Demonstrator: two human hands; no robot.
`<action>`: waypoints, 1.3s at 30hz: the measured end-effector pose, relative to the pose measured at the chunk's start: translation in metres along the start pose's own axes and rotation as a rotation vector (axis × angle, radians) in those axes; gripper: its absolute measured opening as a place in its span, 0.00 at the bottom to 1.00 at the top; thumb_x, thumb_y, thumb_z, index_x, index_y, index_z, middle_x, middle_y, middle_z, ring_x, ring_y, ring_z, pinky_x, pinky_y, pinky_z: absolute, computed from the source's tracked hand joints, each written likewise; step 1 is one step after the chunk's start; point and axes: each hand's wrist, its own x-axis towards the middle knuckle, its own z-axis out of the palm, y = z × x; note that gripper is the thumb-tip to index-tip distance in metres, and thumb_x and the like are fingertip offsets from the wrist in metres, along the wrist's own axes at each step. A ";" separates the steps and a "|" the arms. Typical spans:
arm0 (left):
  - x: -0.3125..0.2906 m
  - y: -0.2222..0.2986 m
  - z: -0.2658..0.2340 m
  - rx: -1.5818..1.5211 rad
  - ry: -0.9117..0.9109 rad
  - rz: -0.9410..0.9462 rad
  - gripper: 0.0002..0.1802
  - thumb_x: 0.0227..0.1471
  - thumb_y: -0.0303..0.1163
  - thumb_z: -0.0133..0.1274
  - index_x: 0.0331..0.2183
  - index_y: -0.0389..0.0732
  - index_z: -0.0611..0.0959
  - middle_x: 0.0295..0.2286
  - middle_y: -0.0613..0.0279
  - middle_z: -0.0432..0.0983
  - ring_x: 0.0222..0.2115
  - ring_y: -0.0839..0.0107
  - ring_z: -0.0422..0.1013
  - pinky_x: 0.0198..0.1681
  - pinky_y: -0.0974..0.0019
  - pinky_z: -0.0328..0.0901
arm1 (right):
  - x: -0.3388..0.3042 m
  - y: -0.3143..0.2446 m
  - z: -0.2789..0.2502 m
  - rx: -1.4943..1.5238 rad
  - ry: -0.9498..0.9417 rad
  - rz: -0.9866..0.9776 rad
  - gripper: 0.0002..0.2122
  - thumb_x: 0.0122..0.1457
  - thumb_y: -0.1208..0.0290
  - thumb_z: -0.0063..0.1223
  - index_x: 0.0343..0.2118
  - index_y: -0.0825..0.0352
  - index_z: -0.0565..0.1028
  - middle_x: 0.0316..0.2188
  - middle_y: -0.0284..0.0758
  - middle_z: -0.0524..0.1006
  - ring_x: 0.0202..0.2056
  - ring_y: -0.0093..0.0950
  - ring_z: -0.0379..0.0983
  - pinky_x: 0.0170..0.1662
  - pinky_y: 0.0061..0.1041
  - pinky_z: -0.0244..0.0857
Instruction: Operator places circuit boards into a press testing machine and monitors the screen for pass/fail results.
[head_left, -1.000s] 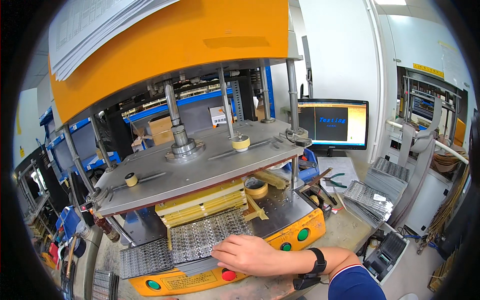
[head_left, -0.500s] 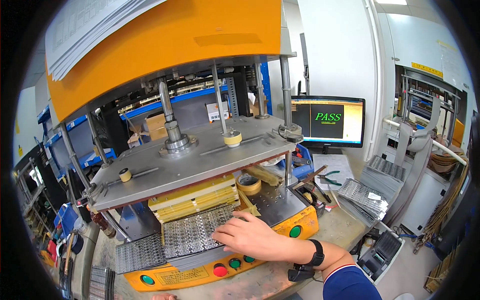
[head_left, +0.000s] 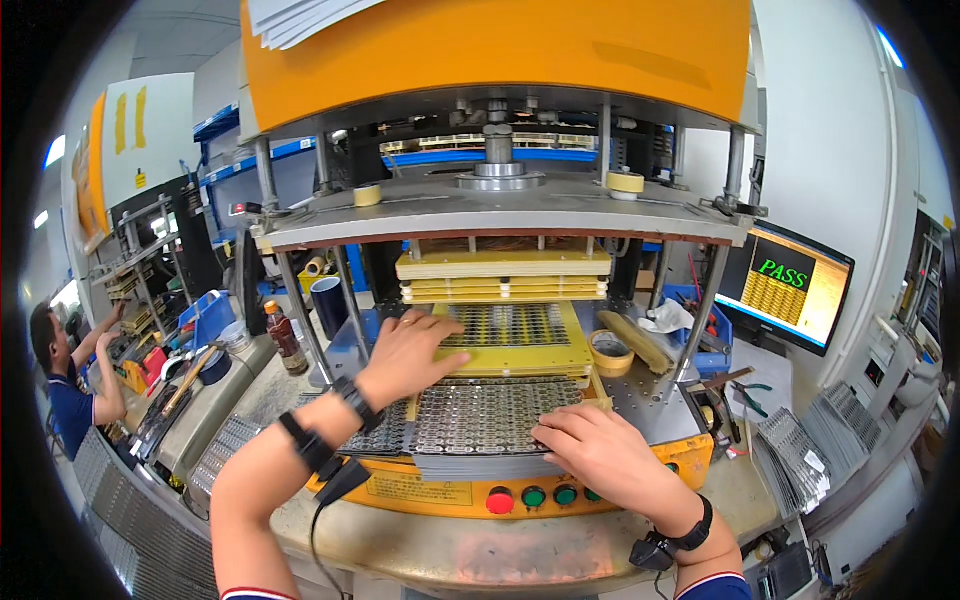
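My left hand [head_left: 412, 352] reaches into the press, its fingers apart at the left end of a dotted circuit board panel [head_left: 505, 326] that lies on the yellow fixture plate [head_left: 535, 360]. The thumb points right, over the plate's front part. In front of the fixture, a stack of grey metallic-looking panels [head_left: 480, 415] sits on the machine's front ledge. My right hand [head_left: 605, 455] has its bent fingers closed at the right front corner of the top panel; its thumb is mostly hidden. Above the fixture hangs a yellow upper block [head_left: 503, 278], apart from the plate.
Steel posts [head_left: 700, 325] flank the work area. A tape roll [head_left: 610, 352] lies right of the fixture. Red and green buttons [head_left: 500, 500] line the front. More panels [head_left: 795, 455] lie at right, near pliers [head_left: 752, 398] and a monitor [head_left: 785, 285]. A co-worker [head_left: 80, 370] stands far left.
The view has turned left. The upper block has risen off the fixture, exposing the panel there. My left hand has come up from the lower edge; my right has moved to the stack's right corner.
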 end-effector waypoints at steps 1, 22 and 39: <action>0.006 -0.013 0.011 0.014 0.003 -0.015 0.21 0.60 0.52 0.53 0.43 0.46 0.85 0.44 0.60 0.81 0.50 0.59 0.71 0.52 0.56 0.61 | 0.000 -0.001 0.000 0.007 0.004 -0.020 0.14 0.59 0.69 0.60 0.49 0.62 0.77 0.47 0.32 0.79 0.51 0.32 0.74 0.54 0.33 0.69; -0.212 -0.108 -0.068 0.488 0.036 0.099 0.22 0.50 0.31 0.60 0.50 0.47 0.83 0.48 0.67 0.80 0.54 0.68 0.72 0.64 0.51 0.60 | 0.014 0.032 0.002 0.118 0.316 0.029 0.16 0.57 0.81 0.58 0.49 0.67 0.78 0.51 0.44 0.79 0.57 0.43 0.74 0.57 0.38 0.71; -0.291 0.012 0.006 0.004 0.091 -0.145 0.14 0.48 0.37 0.61 0.39 0.50 0.82 0.42 0.65 0.77 0.45 0.59 0.70 0.49 0.50 0.58 | 0.089 0.133 0.088 0.180 0.247 0.096 0.14 0.65 0.71 0.54 0.53 0.62 0.79 0.56 0.40 0.77 0.63 0.40 0.67 0.62 0.40 0.67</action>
